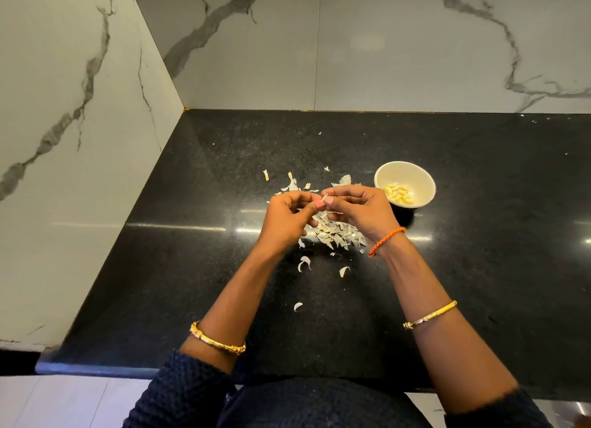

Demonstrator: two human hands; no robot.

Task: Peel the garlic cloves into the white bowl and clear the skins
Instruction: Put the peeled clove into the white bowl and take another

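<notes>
Garlic clove (327, 199) pinched between fingertips of left hand (289, 218) and right hand (359, 213). Skins (334, 232) heaped beneath hands. White bowl (405, 184) with peeled cloves (398, 193) just beyond right hand.

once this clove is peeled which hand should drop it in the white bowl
Probably the right hand. It is nearer the white bowl, which sits just to its right, and both hands already pinch the garlic clove. The left hand would have to cross over.
</notes>
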